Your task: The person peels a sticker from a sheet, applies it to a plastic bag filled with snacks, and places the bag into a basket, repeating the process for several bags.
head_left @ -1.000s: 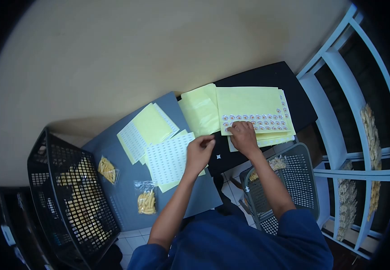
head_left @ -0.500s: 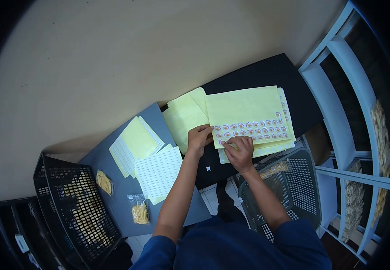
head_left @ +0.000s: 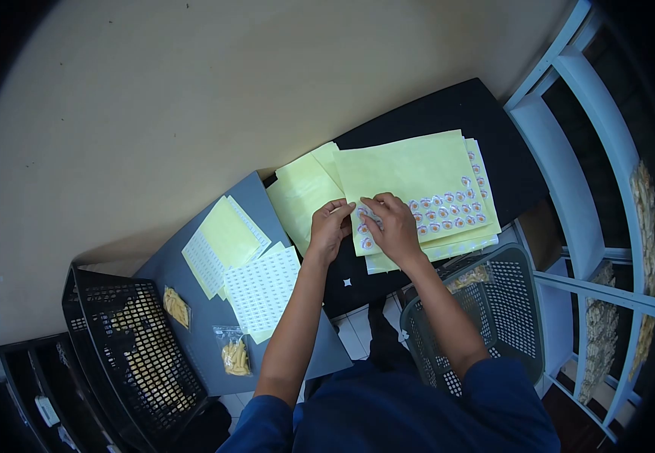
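A pale yellow sheet of round stickers point(head_left: 399, 162), with orange-and-white designs along its lower part, lies on top of a stack of similar sheets. At the sheet's left edge, my left hand point(head_left: 330, 229) has thumb and fingertips pinched together at the paper. My right hand point(head_left: 394, 229) rests over the left end of the sticker rows, index finger and thumb bent close together at the uppermost stickers there. Whatever lies between those fingertips is too small to make out. Two stickers below the right thumb stay visible; others are covered by the hand.
More yellow sheets point(head_left: 297, 189) lie left of the stack, and white printed label sheets point(head_left: 263, 291) are on the grey table point(head_left: 320, 355). Two bags of pale yellow pieces point(head_left: 235, 356) sit near a black crate point(head_left: 142, 355). A green basket point(head_left: 512, 302) stands below the black table point(head_left: 512, 166).
My right hand has moved up from the bottom-left sticker to the upper-left of the rows. My left hand remains at the sheet's left edge, slightly higher. The view has shifted a little.
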